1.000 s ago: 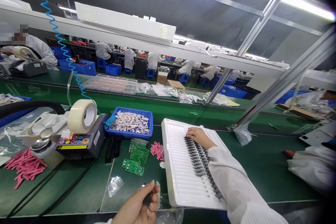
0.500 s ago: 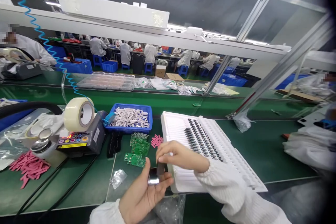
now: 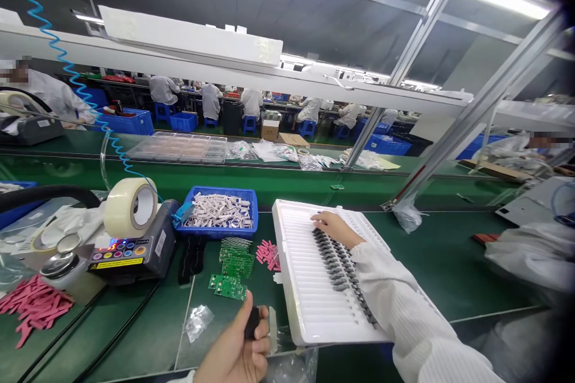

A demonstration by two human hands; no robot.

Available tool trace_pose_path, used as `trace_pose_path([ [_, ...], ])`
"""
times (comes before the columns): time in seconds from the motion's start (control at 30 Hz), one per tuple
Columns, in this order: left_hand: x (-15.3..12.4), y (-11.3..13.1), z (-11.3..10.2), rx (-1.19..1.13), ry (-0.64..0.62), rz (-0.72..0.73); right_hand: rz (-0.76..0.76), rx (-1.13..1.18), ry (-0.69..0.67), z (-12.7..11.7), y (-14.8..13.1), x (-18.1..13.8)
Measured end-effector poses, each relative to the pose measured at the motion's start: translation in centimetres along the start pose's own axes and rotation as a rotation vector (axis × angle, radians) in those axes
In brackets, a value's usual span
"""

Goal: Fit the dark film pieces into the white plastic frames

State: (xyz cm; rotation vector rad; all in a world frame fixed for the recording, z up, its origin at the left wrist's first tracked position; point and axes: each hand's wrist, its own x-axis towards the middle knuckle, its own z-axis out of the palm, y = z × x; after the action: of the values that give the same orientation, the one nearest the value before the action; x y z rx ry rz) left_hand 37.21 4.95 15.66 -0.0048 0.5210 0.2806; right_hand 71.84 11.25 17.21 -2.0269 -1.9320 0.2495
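My left hand [image 3: 240, 344] is closed around a small black block-like part [image 3: 252, 322], thumb on top and fingers curled about it; its exact kind does not show. Over the white foam tray [image 3: 294, 287], my right hand [image 3: 335, 227] reaches to the far end of the rows of dark, slim parts [image 3: 330, 260]. Its fingers bend down at the top of a row, and whatever they grip is hidden. Green circuit boards [image 3: 236, 266] lie beyond my left hand, with pink strips [image 3: 268, 254] between them and the tray.
A blue bin [image 3: 256, 209] of white pieces stands at the back. To the left are a tape dispenser [image 3: 130, 272], a tape roll [image 3: 114, 209], a metal-lidded jar [image 3: 67, 278], more pink strips [image 3: 38, 305] and black cables. A metal post [image 3: 422, 173] slants on the right.
My right hand has left my left hand and moved up and right onto the tray. The part in my left hand now shows black instead of its shiny face. The view has tilted up slightly.
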Motion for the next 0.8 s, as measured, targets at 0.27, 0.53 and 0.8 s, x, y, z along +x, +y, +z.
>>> trace_pose_path([
  [0.27,-0.7,0.0,0.1,0.132,-0.104,-0.006,-0.031,-0.088,-0.136,0.9,5.4,0.5],
  [0.53,-0.5,0.0,-0.2,0.038,-0.085,-0.036,-0.089,-0.175,-0.123,0.8,4.7,0.3],
  [0.8,0.2,-0.4,-0.1,-0.058,-0.015,0.020,-0.060,-0.178,0.099,0.0,-0.3,-0.2],
])
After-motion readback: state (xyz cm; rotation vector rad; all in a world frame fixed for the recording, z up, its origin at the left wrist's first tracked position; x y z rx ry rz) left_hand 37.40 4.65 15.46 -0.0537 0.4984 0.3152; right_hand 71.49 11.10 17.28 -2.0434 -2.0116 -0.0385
